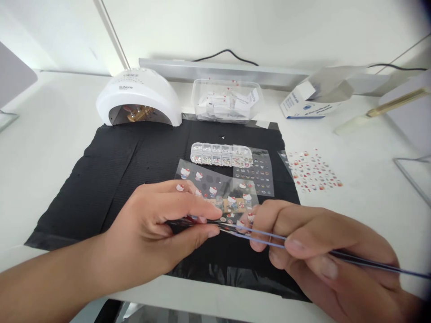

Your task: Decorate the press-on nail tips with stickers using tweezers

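Note:
My left hand (148, 220) is closed, with thumb and fingers pinching the near edge of a clear sticker sheet (222, 181) printed with white cartoon cats in red and blue. The sheet tilts up over the black mat. In my right hand (326, 255) is a pair of thin bluish tweezers (367, 259), gripped between thumb and fingers. Their two arms point left, and the tips reach the sheet's edge beside my left thumb. Whether the tips hold a sticker I cannot tell. Through the sheet a tan strip shows, partly hidden.
Beyond the sheet lie a clear compartment case (215, 154) of tiny gems and another sticker sheet (266, 172). A third sheet (314, 170) rests right of the black mat (111, 179). Behind are a white nail lamp (138, 89), a plastic tub (225, 114), a carton (310, 107) and a brush (380, 111).

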A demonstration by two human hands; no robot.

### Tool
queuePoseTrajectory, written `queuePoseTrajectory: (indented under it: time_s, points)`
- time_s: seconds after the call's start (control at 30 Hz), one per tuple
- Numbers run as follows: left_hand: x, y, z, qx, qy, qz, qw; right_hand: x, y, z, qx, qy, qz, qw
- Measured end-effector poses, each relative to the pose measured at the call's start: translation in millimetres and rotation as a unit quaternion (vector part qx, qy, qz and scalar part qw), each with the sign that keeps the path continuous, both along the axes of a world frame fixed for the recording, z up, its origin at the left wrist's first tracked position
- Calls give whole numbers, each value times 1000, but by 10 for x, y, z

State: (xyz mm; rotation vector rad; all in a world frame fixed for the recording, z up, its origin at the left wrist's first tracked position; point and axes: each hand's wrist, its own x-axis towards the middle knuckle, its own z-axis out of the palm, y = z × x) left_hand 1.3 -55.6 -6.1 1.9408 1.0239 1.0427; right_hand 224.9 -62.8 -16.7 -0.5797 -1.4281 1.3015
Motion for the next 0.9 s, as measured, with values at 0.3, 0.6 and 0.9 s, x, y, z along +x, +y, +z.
queuePoseTrajectory:
  time_s: [0.3, 0.6, 0.9]
  points:
    - [2, 0, 34, -56, -8, -9, 998, 18, 14, 10, -7, -12, 4, 1000]
    - [6, 19, 34, -100, -26, -13, 995, 27, 0, 5, -19, -3, 0, 1000]
    - [-11, 18, 39, -70, -5, -22, 997, 35, 4, -40, -29, 4, 7, 1000]
